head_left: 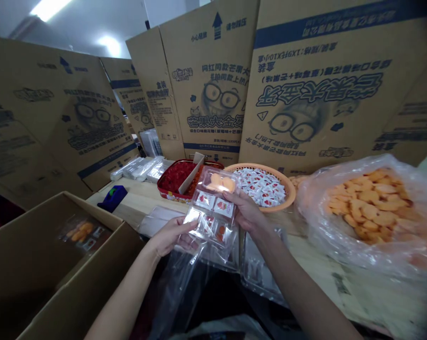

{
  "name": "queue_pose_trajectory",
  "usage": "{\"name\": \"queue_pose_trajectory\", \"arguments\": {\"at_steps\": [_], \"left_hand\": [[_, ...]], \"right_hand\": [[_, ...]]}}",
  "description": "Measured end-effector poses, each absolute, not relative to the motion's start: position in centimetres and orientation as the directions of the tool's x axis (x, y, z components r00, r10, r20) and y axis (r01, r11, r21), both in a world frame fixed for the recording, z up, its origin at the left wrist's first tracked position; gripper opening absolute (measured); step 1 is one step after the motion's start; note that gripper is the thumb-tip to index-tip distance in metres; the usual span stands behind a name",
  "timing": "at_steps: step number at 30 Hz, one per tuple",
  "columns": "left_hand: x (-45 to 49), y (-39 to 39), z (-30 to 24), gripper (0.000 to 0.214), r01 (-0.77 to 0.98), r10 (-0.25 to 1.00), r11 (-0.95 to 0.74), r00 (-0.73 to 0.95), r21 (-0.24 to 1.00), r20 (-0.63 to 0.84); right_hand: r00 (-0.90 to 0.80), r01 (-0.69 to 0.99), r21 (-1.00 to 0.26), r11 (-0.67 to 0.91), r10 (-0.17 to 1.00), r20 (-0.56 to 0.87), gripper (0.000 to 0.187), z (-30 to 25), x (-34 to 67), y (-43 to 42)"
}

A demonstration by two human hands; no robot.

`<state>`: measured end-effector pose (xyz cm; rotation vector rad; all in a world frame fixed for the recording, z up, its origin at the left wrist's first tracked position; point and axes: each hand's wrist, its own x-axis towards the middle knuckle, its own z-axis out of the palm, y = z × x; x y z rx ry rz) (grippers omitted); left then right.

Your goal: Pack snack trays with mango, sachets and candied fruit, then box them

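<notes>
The fingers of the left hand pinch the lower left edge of a clear plastic compartment tray, thumb on top. The fingers of the right hand pinch its right edge. The tray is held tilted above the tabletop. Its far compartment holds orange rounded pieces; the middle row holds 2 white sachets with red print.

Directly behind the tray, and partly hidden by it, are a red rectangular container with a cardboard divider and an orange round plastic basket of printed sachets. The right forearm crosses in front of clear plastic trays.

At right: a clear plastic bag of orange pieces. At left: a blue tape dispenser and an open brown cardboard box. Tall printed cardboard panels block the rear.
</notes>
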<state>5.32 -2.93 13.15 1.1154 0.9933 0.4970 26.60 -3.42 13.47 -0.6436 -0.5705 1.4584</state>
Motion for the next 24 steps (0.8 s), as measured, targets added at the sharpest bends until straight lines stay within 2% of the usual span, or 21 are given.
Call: {"name": "queue_pose_trajectory", "arguments": {"at_steps": [5, 9, 12, 16, 18, 21, 24], "left_hand": [[6.0, -3.0, 12.9, 0.037, -0.018, 0.787, 0.437, 0.491, 0.899, -0.373], [6.1, -3.3, 12.8, 0.035, -0.128, 0.755, 0.502, 0.548, 0.855, -0.361], [6.4, -3.2, 12.7, 0.031, -0.203, 0.774, 0.497, 0.543, 0.844, -0.325], [6.7, -2.7, 12.5, 0.028, -0.287, 0.802, 0.504, 0.506, 0.815, -0.319], [6.8, -2.6, 12.1, 0.025, -0.335, 0.804, 0.527, 0.496, 0.781, -0.329], [7.0, -2.6, 11.2, 0.020, -0.386, 0.800, 0.558, 0.486, 0.735, -0.351], [7.2, -2.7, 10.5, 0.019, -0.408, 0.800, 0.567, 0.478, 0.715, -0.362]], "right_hand": [[0.036, -0.693, -0.720, -0.015, 0.998, -0.055, 0.031, 13.5, 26.6, -3.6], [0.041, -0.675, -0.737, -0.023, 0.997, -0.068, 0.034, 13.6, 26.5, -3.6], [0.002, -0.630, -0.776, -0.036, 0.999, -0.048, 0.033, 13.5, 26.2, -4.0], [-0.052, -0.549, -0.834, -0.054, 0.998, -0.031, 0.040, 13.2, 25.8, -4.4], [0.003, -0.552, -0.834, 0.000, 1.000, -0.002, 0.046, 13.1, 25.8, -4.2], [0.172, -0.568, -0.813, 0.130, 0.984, 0.038, 0.054, 12.9, 26.1, -3.5], [0.192, -0.473, -0.872, 0.130, 0.981, 0.042, 0.047, 12.5, 26.3, -3.0]]}}
